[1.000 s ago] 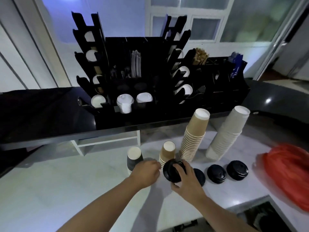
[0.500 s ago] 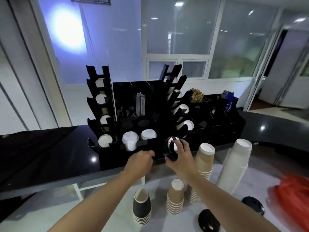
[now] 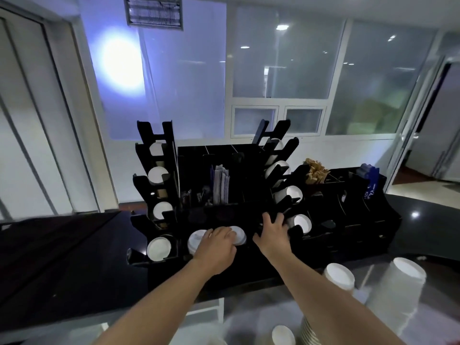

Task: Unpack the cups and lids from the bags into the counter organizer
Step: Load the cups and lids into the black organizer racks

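Right hand (image 3: pixel 272 234) now lidless, spread against organizer (image 3: pixel 348 220)

Both bare forearms rise from the lower edge of the frame toward its centre, converging slightly; the left hand (image 3: pixel 219 241) sits left of centre, back of the hand facing the camera, fingers bent downward and forward, knuckles raised; what its fingertips do cannot be told; the right hand (image 3: pixel 272 232) lies just right of centre, a little higher in the frame, palm turned away, fingers spread and extended forward, thumb splayed toward the left hand; the two hands are near but apart.
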`<state>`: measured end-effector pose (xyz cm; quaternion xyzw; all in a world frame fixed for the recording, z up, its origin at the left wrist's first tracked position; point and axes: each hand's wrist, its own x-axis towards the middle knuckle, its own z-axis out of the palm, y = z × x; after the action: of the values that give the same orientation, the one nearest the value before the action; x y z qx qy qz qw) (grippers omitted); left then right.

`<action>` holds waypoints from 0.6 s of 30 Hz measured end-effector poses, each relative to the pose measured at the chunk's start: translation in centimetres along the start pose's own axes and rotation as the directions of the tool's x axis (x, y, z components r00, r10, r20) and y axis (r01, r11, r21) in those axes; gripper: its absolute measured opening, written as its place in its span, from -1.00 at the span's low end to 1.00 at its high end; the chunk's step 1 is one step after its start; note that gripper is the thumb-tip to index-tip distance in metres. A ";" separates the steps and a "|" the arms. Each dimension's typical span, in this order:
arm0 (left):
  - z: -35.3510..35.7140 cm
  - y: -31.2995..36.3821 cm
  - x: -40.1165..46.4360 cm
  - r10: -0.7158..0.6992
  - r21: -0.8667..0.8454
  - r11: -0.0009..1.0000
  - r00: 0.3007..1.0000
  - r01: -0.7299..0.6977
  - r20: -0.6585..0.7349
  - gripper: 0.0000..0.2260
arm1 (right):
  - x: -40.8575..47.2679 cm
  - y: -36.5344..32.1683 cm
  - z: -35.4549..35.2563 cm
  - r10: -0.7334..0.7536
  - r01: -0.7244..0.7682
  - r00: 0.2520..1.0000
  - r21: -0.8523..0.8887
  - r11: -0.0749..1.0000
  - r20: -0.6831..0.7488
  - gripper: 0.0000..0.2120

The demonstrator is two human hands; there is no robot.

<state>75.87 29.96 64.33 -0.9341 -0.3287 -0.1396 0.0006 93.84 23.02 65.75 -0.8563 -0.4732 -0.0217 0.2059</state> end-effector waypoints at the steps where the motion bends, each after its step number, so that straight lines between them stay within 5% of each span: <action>1: 0.5 -0.1 0.1 -0.012 -0.002 1.000 1.000 0.012 0.020 -0.62 | -0.1 0.3 0.4 -0.013 0.013 1.000 -0.045 0.999 0.006 -0.38; 6: 2.4 -0.3 0.1 -0.016 0.027 1.000 0.999 0.015 0.031 -0.60 | -0.7 1.9 2.3 -0.106 0.098 0.993 -0.155 0.983 -0.043 -0.40; 11: 2.4 0.2 0.3 -0.026 0.032 0.999 1.000 0.026 0.001 -0.61 | -0.8 2.9 4.1 -0.182 0.223 0.966 -0.234 0.946 0.185 -0.40; 18: 2.0 0.0 0.2 -0.024 0.033 0.999 0.999 0.022 0.048 -0.60 | -0.4 2.8 4.1 -0.128 0.175 0.975 -0.277 0.945 0.179 -0.24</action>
<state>76.50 30.26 62.50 -0.9332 -0.3416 -0.1115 0.0061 95.26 22.96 61.03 -0.8373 -0.5441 -0.0386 0.0370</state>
